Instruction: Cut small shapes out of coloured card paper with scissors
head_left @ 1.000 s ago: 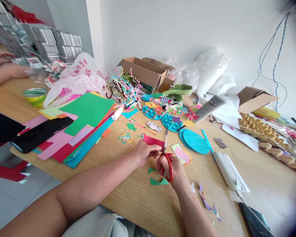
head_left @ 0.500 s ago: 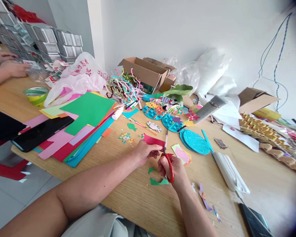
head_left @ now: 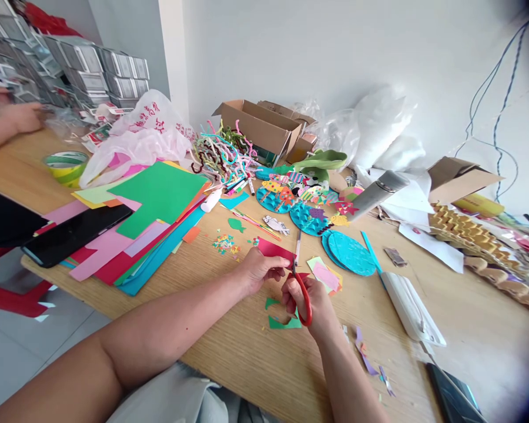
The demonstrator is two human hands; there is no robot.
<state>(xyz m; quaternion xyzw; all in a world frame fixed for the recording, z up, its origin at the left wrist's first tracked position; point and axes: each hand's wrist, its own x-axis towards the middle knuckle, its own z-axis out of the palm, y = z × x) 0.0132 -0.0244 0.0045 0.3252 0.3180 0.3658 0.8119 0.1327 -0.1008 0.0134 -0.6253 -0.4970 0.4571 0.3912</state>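
Observation:
My left hand pinches a piece of red paper above the wooden table. Just to its right, my right hand has its fingers through the red handles of a pair of scissors, whose blades point up into the red paper's edge. Green paper scraps lie on the table under my hands. Small paper pieces in pink and yellow lie just right of the scissors.
A stack of coloured paper sheets and a black tablet lie left. Blue discs with paper fish, pipe cleaners, cardboard boxes, a grey flask and a white power strip surround me. Another person's hands work far left.
My hands have hardly moved; the scissors stay at the red paper's edge. The other person's hands at far left have shifted a little.

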